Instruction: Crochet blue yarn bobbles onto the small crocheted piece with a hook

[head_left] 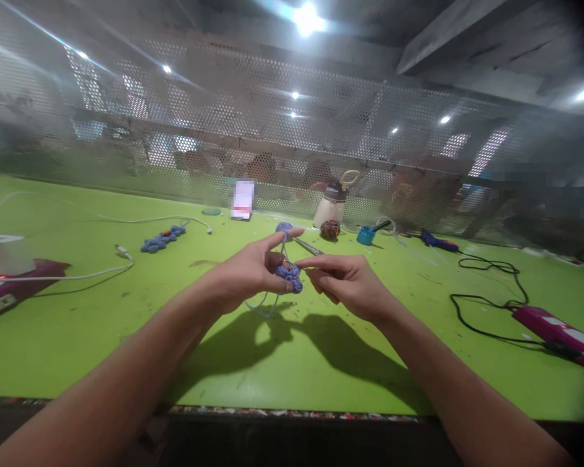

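Observation:
Above the green table, my left hand [253, 269] is closed on a small blue-purple crochet piece [292, 277], pinched by its thumb and fingers. A strand of blue yarn [285, 245] runs over its raised index finger, and a loose loop hangs below. At the right edge of the piece, my right hand [348, 282] is closed, index finger stretched along a thin crochet hook that its fingers mostly hide. Behind the hands sits a blue yarn ball [284, 227], partly covered by the left index finger. Scissors [307, 246], apparently metal, lie just beyond the fingers.
A finished-looking blue crochet strip [163, 239] lies left, near white cables and a charger [6, 254]. Toward the back stand a phone [242, 198], a bottle [329, 204], a dark multicolour yarn ball [329, 229] and a blue pot [365, 235]. A glue gun [438, 241] and purple power strip [559, 334] lie right.

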The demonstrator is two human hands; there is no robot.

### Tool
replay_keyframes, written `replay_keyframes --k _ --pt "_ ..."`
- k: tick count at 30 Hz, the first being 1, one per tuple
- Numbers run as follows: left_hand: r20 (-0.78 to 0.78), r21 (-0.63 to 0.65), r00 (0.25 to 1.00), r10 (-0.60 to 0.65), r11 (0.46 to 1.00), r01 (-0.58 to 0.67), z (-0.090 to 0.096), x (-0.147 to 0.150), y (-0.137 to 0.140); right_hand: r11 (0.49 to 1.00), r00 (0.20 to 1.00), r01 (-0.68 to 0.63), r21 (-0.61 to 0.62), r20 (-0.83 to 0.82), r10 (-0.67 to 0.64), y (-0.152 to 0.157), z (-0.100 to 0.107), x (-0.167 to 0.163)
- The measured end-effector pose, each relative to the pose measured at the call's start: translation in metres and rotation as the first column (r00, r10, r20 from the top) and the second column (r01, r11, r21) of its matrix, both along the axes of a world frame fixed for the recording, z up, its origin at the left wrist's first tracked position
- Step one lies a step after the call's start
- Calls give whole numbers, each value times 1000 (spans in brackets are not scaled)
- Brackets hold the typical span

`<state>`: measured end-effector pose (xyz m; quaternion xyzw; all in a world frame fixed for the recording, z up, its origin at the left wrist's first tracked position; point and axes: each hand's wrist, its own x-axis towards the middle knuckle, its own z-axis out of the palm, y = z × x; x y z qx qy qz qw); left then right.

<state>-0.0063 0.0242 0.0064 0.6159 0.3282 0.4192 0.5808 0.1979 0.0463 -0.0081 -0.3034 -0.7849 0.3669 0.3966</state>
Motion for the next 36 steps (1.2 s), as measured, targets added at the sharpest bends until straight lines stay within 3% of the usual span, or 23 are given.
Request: replay_keyframes --k 8,20,24,36 --pt "-29 46 999 31 998 -30 -1 3 1 999 999 -9 -34 -44 8 4 -3 1" --pt "35 0 995 89 996 -89 2 2 -2 991 997 -2 -130 -78 -8 5 -4 3" --pt "96 -62 988 125 991 -119 6 1 -3 991 995 -28 -129 -101 15 6 -5 3" --pt "9 -34 993 116 993 -116 -1 8 -2 997 995 -20 -80 -104 12 4 -4 2"
